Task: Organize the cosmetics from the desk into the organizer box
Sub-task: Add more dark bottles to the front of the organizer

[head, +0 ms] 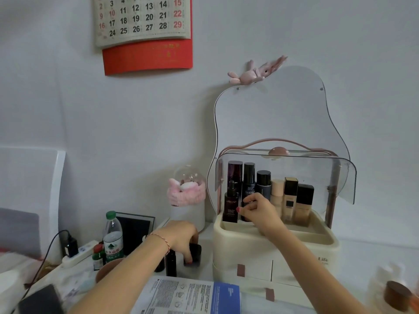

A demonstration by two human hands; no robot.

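Seven or so bottles already stand in the organizer's (275, 242) top compartment under its raised clear lid (340, 175) — a row of dark bottles at the left, a pale one and two foundation bottles (297, 203) at the right. The right hand (256, 208) reaches into that compartment, its fingers curled round a dark bottle (248, 201) in the front row beside the serum bottle (231, 206); it looks as though that one is being seated or straightened, though whether the bottle already rests on the floor of the tray cannot be told.

Down on the desk, left of the organizer, the left hand (183, 239) grips a small dark jar (195, 253) from above, apparently the next piece to go in. Just beside it stand two more dark bottles (171, 262), not yet moved. At the far right edge a blurred brown-capped bottle (396, 295) also waits outside the box.

So the job seems past halfway — the top tier is nearly full, while a handful of items remain on the desk. Both drawers (256, 267) below are shut, and their contents are hidden. A water bottle (112, 236), a power strip (79, 253) and a printed leaflet (188, 295) lie nearby.
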